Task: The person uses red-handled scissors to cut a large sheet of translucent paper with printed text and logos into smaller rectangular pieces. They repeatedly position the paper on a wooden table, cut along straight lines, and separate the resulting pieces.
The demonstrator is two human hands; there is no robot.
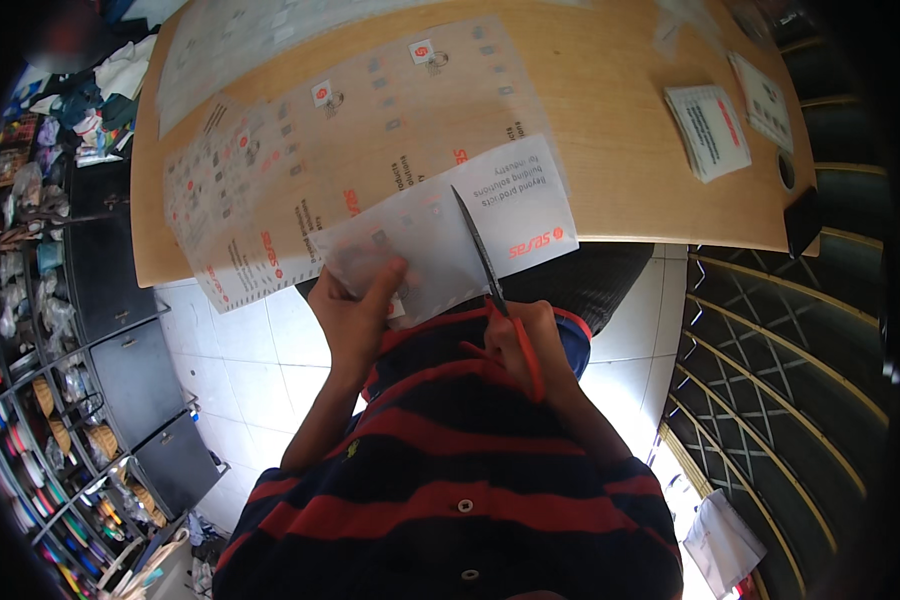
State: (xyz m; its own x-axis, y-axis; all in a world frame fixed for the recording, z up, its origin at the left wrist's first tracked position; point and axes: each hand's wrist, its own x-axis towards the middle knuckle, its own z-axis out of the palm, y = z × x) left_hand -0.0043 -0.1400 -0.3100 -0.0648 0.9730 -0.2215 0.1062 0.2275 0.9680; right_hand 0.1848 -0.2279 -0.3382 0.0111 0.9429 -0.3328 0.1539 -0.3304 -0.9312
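Translucent sheet point(432, 240) is held at the bench's point(620, 110) front edge: far part above the printed sheeting point(370, 130) spread there, near part out past the edge. Left hand point(355, 310) pinches its left end, thumb on top, fingers beneath, showing dimly through. Right hand point(525, 335) is wrapped round the red handles of the scissors point(492, 278); one long dark blade lies across the sheet, tip toward the bench's far edge. Cannot tell where the second blade sits.

Technique, my judgement: thin stock probably flexes, so a light outward pull from the left grip should tension the cutting line. Long strokes from near the pivot likely leave a cleaner edge than short snips. Better to turn the sheet than the wrist; check that the lower blade clears the sheeting. Left thumb sits apart from the blade, sensibly. Card stack point(708, 132) near the bench's right end, out of the way.
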